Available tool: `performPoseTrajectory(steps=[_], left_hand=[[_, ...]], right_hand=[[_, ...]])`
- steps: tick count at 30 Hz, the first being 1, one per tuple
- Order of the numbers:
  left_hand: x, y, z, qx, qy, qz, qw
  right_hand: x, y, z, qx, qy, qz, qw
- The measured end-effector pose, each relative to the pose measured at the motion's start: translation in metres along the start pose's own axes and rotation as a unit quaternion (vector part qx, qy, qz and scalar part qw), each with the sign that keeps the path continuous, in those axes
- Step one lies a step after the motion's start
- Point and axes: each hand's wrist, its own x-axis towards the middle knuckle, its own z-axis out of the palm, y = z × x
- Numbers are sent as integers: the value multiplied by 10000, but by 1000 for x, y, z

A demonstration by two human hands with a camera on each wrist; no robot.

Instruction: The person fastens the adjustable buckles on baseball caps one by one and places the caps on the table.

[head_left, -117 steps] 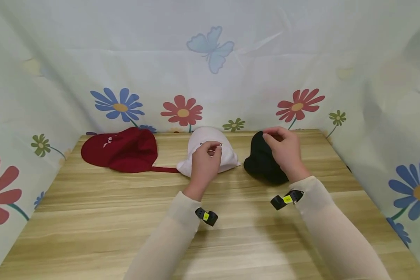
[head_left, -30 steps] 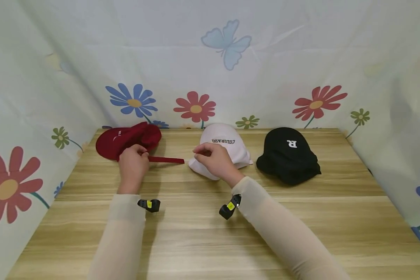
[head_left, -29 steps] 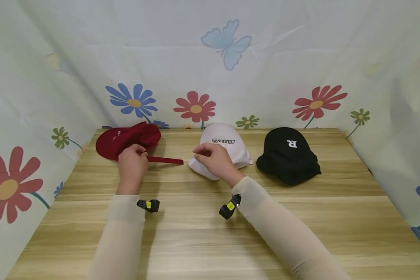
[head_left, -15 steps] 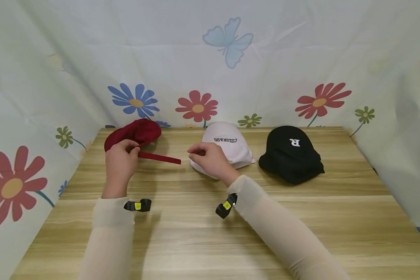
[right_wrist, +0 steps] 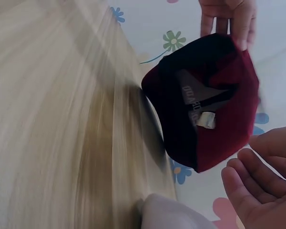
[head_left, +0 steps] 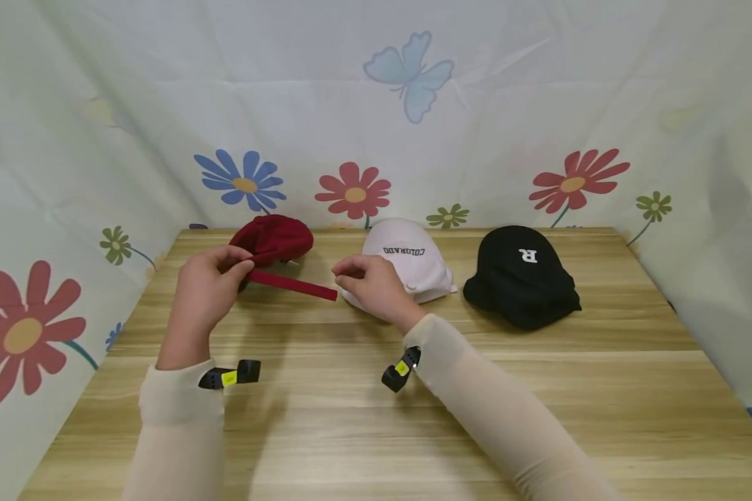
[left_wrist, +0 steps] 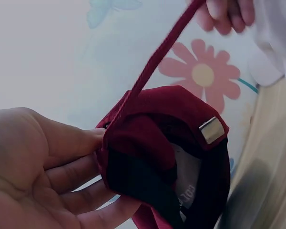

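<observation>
In the head view my left hand (head_left: pixel 203 289) pinches the back edge of a dark red baseball cap (head_left: pixel 278 236) between thumb and fingers. The cap's loose strap (head_left: pixel 294 284) sticks out to the right. Seen from the left wrist, the cap's opening faces the camera, with a metal buckle (left_wrist: pixel 212 130) on its rim. My right hand (head_left: pixel 379 289) hovers in front of the white cap (head_left: pixel 416 261), fingers loosely bent and holding nothing; its fingertips are close to the strap's free end. From the right wrist, a pale label (right_wrist: pixel 207 120) shows inside the red cap.
A black cap (head_left: pixel 517 278) with a white R lies at the right of the white cap, which reads COLORADO. All are on a wood-grain table (head_left: pixel 326 417). Flower-printed cloth (head_left: pixel 276 104) encloses the back and sides.
My left hand has raised and turned the red cap, so its brim no longer shows at the left. The strap swung with it. My right hand came over from the black cap, then shifted slightly left.
</observation>
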Motion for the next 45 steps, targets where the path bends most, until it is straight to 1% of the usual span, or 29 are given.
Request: performPoseTrajectory(steps=[5, 11, 13, 15, 22, 29, 32, 35, 38, 39, 42, 45], left_hand=[[-6, 9, -4, -224, -174, -58, 9996], [-13, 17, -4, -628, -474, 43, 9969], [-15, 18, -4, -728, -538, 35, 9959], [-16, 20, -4, -777, -597, 32, 9952], [-19, 27, -3, -850, -672, 229, 9938], [-20, 28, -1, -849, -707, 188, 9937], [-20, 28, -2, -776, -573, 237, 9951], [-21, 26, -5, -634, -321, 313, 9970], [-22, 26, -8, -238, 70, 403, 9989], [-23, 26, -9, -63, 206, 380, 9990], [-24, 26, -11, 543, 726, 326, 9954], [-24, 26, -11, 1021, 1134, 208, 9881]], right_hand=[[2, 1, 9, 146, 69, 104, 9998], [2, 3, 19, 337, 478, 13, 9983], [2, 3, 22, 440, 518, -7, 9977], [3, 4, 26, 472, 536, -29, 9974], [5, 0, 33, 452, 648, -75, 9968], [9, -1, 36, 422, 736, -179, 9962], [10, -1, 36, 617, 732, -228, 9951], [11, -2, 35, 1044, 691, -196, 9919], [12, -3, 35, 1476, 605, -104, 9871], [12, -4, 35, 1589, 580, -66, 9856], [13, -6, 34, 1797, 542, -12, 9822], [14, -8, 33, 1928, 539, -32, 9798]])
